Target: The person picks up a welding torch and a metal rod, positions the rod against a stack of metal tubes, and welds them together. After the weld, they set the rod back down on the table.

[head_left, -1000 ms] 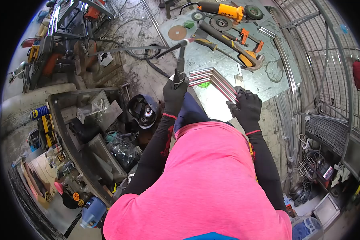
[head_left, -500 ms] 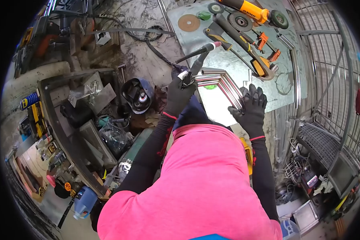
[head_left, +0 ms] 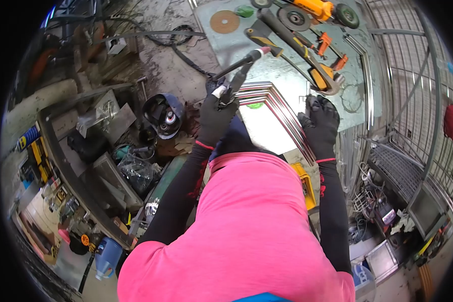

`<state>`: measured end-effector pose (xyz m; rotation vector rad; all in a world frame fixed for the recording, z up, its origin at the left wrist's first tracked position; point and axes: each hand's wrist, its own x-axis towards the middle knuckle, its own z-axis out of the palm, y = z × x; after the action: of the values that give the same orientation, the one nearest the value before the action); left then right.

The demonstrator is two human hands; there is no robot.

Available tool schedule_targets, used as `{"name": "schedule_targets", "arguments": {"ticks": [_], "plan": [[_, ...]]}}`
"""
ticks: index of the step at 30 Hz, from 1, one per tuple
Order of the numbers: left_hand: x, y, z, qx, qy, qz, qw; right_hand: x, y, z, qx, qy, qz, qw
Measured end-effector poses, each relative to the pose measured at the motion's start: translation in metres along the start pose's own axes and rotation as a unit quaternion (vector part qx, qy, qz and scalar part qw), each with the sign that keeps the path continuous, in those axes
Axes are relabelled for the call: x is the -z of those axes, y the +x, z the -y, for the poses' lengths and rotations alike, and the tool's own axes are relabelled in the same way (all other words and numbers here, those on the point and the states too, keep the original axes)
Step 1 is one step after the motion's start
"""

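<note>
My left hand [head_left: 218, 115], in a dark glove, is closed around a black torch [head_left: 240, 76] with a reddish tip that points up and right. Beneath the torch, a stack of bent shiny metal bars [head_left: 276, 100] lies on the metal table [head_left: 355, 111], its corner toward the top. Beside the long right leg of the bars is my gloved right hand [head_left: 321, 117], its fingers curled over; what they hold, if anything, is hidden. A hammer [head_left: 307, 54] lies above the bars, its head near my right hand.
An orange angle grinder [head_left: 314, 7], a brown disc [head_left: 225, 22] and orange clamps [head_left: 324, 44] are at the table's top. A welding helmet [head_left: 164, 116] and a cluttered bin [head_left: 80, 186] stand left. A wire rack [head_left: 395, 163] is at the right.
The view has shifted, and more of the bars' right leg shows. My right hand's fingers, spread before, are now curled. My left hand still holds the torch.
</note>
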<state>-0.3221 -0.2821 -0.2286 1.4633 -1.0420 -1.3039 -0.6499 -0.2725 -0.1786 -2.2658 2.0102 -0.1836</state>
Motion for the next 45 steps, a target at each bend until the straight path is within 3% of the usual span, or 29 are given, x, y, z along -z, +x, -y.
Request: {"name": "schedule_targets", "arguments": {"ticks": [4, 6, 10, 13, 15, 17, 20, 23, 26, 31, 35, 37, 40, 44, 45], "plan": [[0.000, 0.000, -0.002, 0.009, 0.012, 0.004, 1.000, -0.005, -0.001, -0.011, 0.000, -0.006, -0.014, 1.000], [-0.001, -0.001, -0.009, 0.009, 0.010, -0.004, 1.000, -0.003, 0.001, -0.017, 0.032, -0.075, -0.002, 0.997], [0.001, -0.004, -0.017, 0.024, -0.026, -0.013, 0.999, 0.003, -0.003, -0.031, 0.079, -0.031, -0.035, 0.996], [0.010, -0.001, -0.013, 0.032, -0.041, 0.013, 0.999, 0.005, -0.002, -0.002, 0.062, 0.042, -0.099, 0.992], [0.014, 0.008, -0.015, 0.027, -0.037, 0.021, 0.999, 0.006, 0.002, 0.041, 0.040, 0.120, -0.084, 0.988], [0.013, 0.011, -0.017, 0.021, -0.034, 0.029, 0.999, -0.014, 0.009, 0.062, 0.082, 0.078, -0.102, 0.988], [0.002, 0.014, -0.012, 0.018, -0.090, -0.030, 0.995, -0.012, 0.022, 0.083, 0.079, 0.023, -0.062, 0.995], [-0.004, 0.012, 0.003, 0.021, -0.084, -0.073, 0.994, -0.024, 0.019, 0.082, 0.053, 0.017, -0.084, 0.995], [-0.011, 0.011, -0.001, 0.034, -0.002, -0.092, 0.995, -0.022, 0.019, 0.083, 0.051, 0.022, -0.087, 0.995], [-0.024, 0.032, -0.004, -0.008, -0.126, -0.142, 0.982, -0.025, 0.019, 0.082, 0.052, 0.017, -0.093, 0.994], [-0.019, 0.050, -0.011, 0.016, -0.066, -0.132, 0.989, -0.025, 0.018, 0.084, 0.040, 0.017, -0.093, 0.995], [-0.015, 0.051, -0.008, -0.008, 0.070, -0.105, 0.992, -0.024, 0.019, 0.085, 0.037, 0.016, -0.091, 0.995], [-0.016, 0.046, 0.007, -0.075, 0.094, -0.104, 0.987, -0.022, 0.019, 0.087, 0.028, 0.017, -0.092, 0.995], [-0.015, 0.047, 0.014, -0.063, 0.046, -0.099, 0.992, -0.022, 0.020, 0.087, 0.030, 0.017, -0.089, 0.995], [-0.015, 0.046, 0.015, -0.024, -0.015, -0.090, 0.996, -0.022, 0.020, 0.087, 0.031, 0.018, -0.090, 0.995]]}}
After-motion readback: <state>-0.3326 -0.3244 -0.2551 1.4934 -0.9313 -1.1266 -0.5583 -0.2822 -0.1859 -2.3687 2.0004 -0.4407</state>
